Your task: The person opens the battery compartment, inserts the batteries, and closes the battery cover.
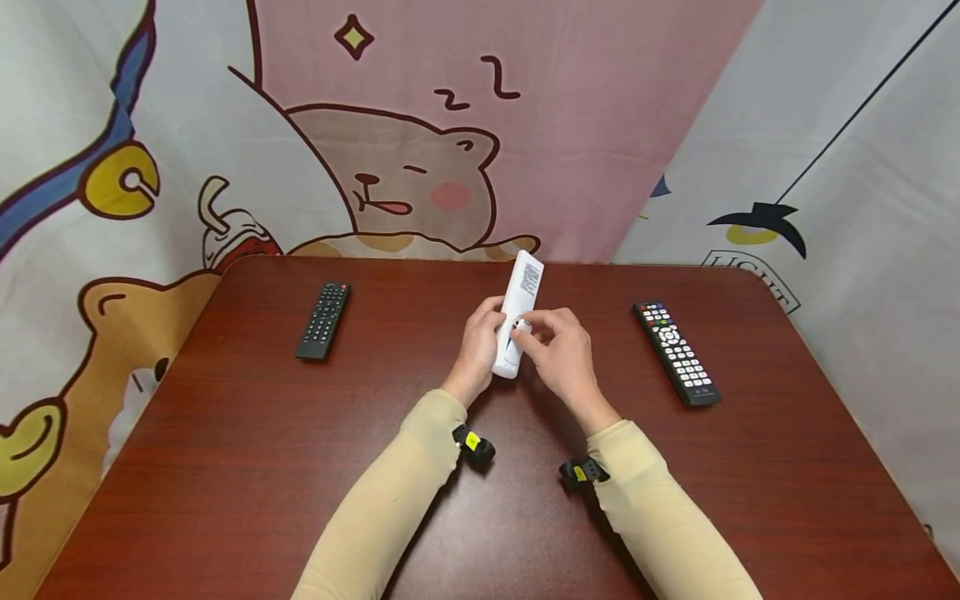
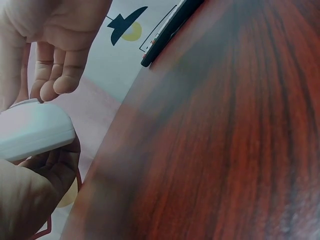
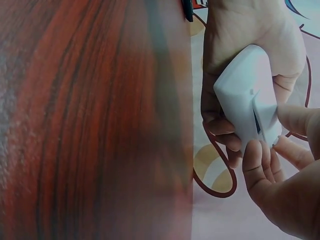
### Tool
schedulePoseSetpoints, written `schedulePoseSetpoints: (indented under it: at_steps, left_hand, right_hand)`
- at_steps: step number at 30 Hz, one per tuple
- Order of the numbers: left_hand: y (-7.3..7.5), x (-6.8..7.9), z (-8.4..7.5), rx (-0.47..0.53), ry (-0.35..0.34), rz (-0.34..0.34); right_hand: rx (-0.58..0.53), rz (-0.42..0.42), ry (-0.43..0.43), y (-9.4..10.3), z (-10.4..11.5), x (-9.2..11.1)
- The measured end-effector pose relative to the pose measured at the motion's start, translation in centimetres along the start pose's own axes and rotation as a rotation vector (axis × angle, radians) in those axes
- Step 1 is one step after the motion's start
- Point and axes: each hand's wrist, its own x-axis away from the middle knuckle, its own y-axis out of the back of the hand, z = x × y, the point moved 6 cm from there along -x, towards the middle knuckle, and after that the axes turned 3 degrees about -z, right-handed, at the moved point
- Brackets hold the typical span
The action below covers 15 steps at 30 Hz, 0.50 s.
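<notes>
A white remote control is tilted above the table, its back with a printed label facing up. My left hand grips it from the left side, fingers wrapped beneath, as the right wrist view also shows. The battery cover on its back stands partly lifted, with a dark gap along one edge. Thumb and fingers of my right hand pinch this cover near its end. In the left wrist view only the rounded end of the white remote shows between both hands; the compartment's inside is hidden.
On the brown wooden table a small black remote lies to the left. A longer black remote with white buttons lies to the right. Behind the table's far edge hangs a cartoon-print curtain.
</notes>
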Motion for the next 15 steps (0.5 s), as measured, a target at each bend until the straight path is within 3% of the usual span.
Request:
schedulePoseSetpoints:
  at_steps: [7, 15]
  left_hand:
    - [0.09, -0.03, -0.04, 0.001, -0.013, -0.005]
    - [0.22, 0.08, -0.11, 0.001, -0.007, -0.007]
  right_hand:
    - [-0.011, -0.023, 0.072, -0.11, 0.23, 0.03]
    - [-0.048, 0.006, 0.083, -0.49, 0.07, -0.02]
